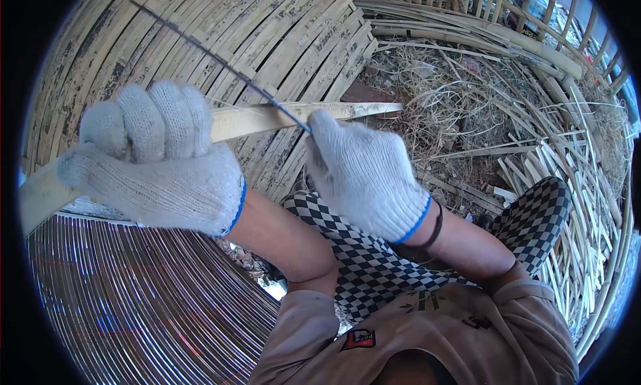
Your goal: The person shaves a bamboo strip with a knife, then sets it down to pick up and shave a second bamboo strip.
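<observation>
A pale bamboo strip (pixel 257 120) runs from the left edge to a narrow end right of centre. My left hand (pixel 150 159), in a white knitted glove with a blue cuff, has its fingers wrapped round the strip. My right hand (pixel 364 171), gloved the same way, is closed on the near end of a long thin dark rod (pixel 220 59). The rod crosses over the strip and stretches to the upper left, above the slatted bamboo panel (pixel 287 24). Its detail where it meets the strip is too small to tell.
Tangled shavings (pixel 441 98) cover the ground beyond my right hand. Split bamboo pieces (pixel 581 218) lie piled at the right. A ribbed, shiny surface (pixel 147 291) fills the lower left. A bamboo railing (pixel 481 1) stands at the top right. Checkered trouser legs (pixel 374 271) are below my hands.
</observation>
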### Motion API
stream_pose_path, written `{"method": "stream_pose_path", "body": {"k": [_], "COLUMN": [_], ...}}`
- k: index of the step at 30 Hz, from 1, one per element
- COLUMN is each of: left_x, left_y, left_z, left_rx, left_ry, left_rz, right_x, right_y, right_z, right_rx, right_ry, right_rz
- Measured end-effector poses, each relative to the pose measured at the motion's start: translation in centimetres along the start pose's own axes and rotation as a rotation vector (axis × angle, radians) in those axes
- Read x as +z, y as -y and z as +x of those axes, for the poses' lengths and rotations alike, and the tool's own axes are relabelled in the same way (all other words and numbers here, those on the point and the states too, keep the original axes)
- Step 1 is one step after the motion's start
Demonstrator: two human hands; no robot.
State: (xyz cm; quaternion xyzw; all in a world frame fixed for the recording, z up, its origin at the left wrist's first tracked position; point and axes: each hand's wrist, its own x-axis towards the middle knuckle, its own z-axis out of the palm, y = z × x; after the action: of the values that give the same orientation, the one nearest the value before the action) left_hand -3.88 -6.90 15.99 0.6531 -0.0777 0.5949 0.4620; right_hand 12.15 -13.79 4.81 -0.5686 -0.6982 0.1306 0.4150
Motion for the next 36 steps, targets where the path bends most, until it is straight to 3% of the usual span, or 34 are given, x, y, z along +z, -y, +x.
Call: {"method": "stream_pose_path", "body": {"k": [2,9,11,12,14,17,19,21,23,26,29,31,33,34,36], "left_x": [-0.2,1.7,3.1,2.4,-0.2,-0.7,-0.7,-0.5,0.1,-3.4,-3.2,-3.7,-4.0,-4.1,-4.3], "left_y": [0.1,0.2,0.1,0.1,-0.1,-0.9,-0.8,-0.8,-0.5,-1.1,-1.1,-1.1,-1.2,-0.8,-0.6], "left_z": [0.1,-0.2,-0.3,-0.3,-0.2,-0.4,-1.2,-1.3,-0.7,-1.3,-1.0,-1.4,-2.0,-1.9,-1.3], "left_rx": [0.025,0.047,0.057,0.041,0.014,-0.051,0.029,0.044,0.016,0.025,0.022,0.054,0.060,0.062,0.080], "left_ry": [-0.001,-0.160,-0.244,-0.194,-0.097,-0.074,-0.276,-0.335,-0.267,-0.143,-0.030,-0.113,-0.130,-0.105,-0.047], "left_rz": [0.047,0.142,0.326,0.223,0.017,0.019,0.258,0.383,0.374,0.123,0.132,0.258,0.248,0.170,0.116], "right_x": [1.4,-0.5,2.2,3.1,3.2,0.5,0.4,2.5,5.2,4.9,1.7,2.5,4.3,6.2,5.7], "right_y": [-1.5,0.6,-1.8,-3.7,-4.3,-0.7,-0.1,-1.8,-5.7,-4.1,-0.9,-1.8,-5.7,-8.9,-7.6], "right_z": [1.3,-1.4,-1.1,-0.4,0.0,-1.0,-1.6,-1.8,-1.3,-0.9,-1.6,-2.3,-1.7,-1.5,-1.1], "right_rx": [0.115,-0.125,0.051,0.183,0.106,0.080,0.008,0.013,0.192,0.161,0.050,-0.062,0.218,0.136,0.160], "right_ry": [0.032,-0.023,-0.046,0.037,0.075,0.104,0.065,0.018,0.090,0.099,0.155,0.084,0.191,0.126,0.111], "right_rz": [-0.049,0.010,-0.017,-0.052,-0.028,-0.001,0.016,0.034,-0.011,-0.029,-0.022,-0.013,-0.042,-0.020,-0.068]}}
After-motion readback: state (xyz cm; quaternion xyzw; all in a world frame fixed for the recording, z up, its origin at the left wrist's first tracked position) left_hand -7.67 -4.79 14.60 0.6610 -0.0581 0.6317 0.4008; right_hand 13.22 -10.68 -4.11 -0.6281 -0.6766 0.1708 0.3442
